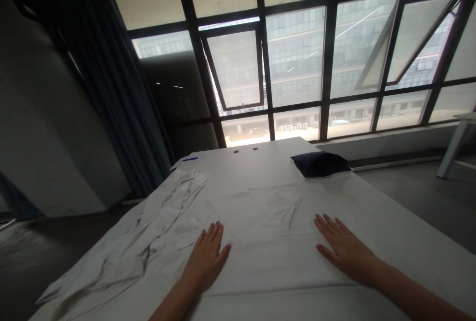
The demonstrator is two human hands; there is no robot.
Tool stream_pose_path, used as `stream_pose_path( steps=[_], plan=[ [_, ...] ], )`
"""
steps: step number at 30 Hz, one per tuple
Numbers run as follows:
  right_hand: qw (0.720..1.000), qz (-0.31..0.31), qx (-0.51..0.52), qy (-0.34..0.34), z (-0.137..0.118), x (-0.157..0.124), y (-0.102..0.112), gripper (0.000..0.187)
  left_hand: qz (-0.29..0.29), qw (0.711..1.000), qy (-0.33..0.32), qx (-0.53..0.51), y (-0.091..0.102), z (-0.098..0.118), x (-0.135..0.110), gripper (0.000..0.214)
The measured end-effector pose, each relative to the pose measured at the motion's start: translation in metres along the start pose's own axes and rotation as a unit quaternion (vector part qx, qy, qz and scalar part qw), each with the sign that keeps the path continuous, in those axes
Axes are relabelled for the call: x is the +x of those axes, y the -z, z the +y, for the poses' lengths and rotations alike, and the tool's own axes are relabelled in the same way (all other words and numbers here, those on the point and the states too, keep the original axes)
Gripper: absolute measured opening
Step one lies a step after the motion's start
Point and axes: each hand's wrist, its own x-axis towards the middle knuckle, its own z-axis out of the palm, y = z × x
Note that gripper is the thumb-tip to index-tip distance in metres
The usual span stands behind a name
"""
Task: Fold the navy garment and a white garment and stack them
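Observation:
A white cloth [260, 256], perhaps a garment, lies spread on a white table between my two hands. My left hand [206, 256] rests flat at the cloth's left side, its fingers out and thumb apart. On the opposite side, my right hand [340, 246] is also flat with fingers stretched, touching the cloth or the table beside it; the pale surfaces blend, so I cannot tell which. Creases and a thin dark line cross the cloth's upper right part. Left of my left hand lies a crumpled heap of white fabric [148, 241].
The white table [267, 162] reaches toward a wall of windows [293, 58]. A folded dark cloth [320, 163] lies at the table's right edge. A blue pen [190, 159] sits on paper at the far left. A blue curtain [115, 97] hangs to the left; a pale stand [453, 142] is at right.

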Motion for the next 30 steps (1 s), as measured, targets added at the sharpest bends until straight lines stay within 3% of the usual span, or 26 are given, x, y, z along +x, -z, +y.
stream_pose_path(
  steps=[3,8,11,14,18,21,24,30],
  plan=[
    [1.000,-0.015,-0.004,0.000,0.011,-0.016,0.005,0.069,-0.001,1.000,-0.002,0.011,-0.003,-0.012,-0.011,0.071],
    [1.000,-0.021,0.016,-0.006,0.003,-0.048,0.012,0.069,0.015,1.000,-0.006,0.008,-0.007,-0.005,-0.038,0.068],
    [0.997,-0.054,0.045,-0.014,-0.002,-0.062,0.025,0.069,-0.003,1.000,0.005,0.002,0.009,0.001,-0.047,0.068],
    [0.992,-0.088,0.094,-0.008,0.004,-0.059,0.049,0.064,-0.037,0.999,-0.005,-0.031,0.036,0.000,-0.040,0.050],
    [0.979,-0.094,0.177,-0.046,0.029,-0.022,0.072,0.059,-0.012,0.987,0.009,-0.158,0.056,-0.019,-0.005,0.028],
    [0.974,-0.063,0.197,-0.094,0.056,0.018,0.073,0.058,0.048,0.944,0.110,-0.308,0.048,-0.043,0.028,0.020],
    [0.979,-0.001,0.180,-0.091,0.080,0.056,0.069,0.053,0.076,0.889,0.214,-0.397,0.033,-0.062,0.059,0.033],
    [0.969,0.013,0.207,-0.132,0.102,0.118,0.057,0.043,0.058,0.869,0.285,-0.400,0.020,-0.073,0.097,0.058]
  ],
)
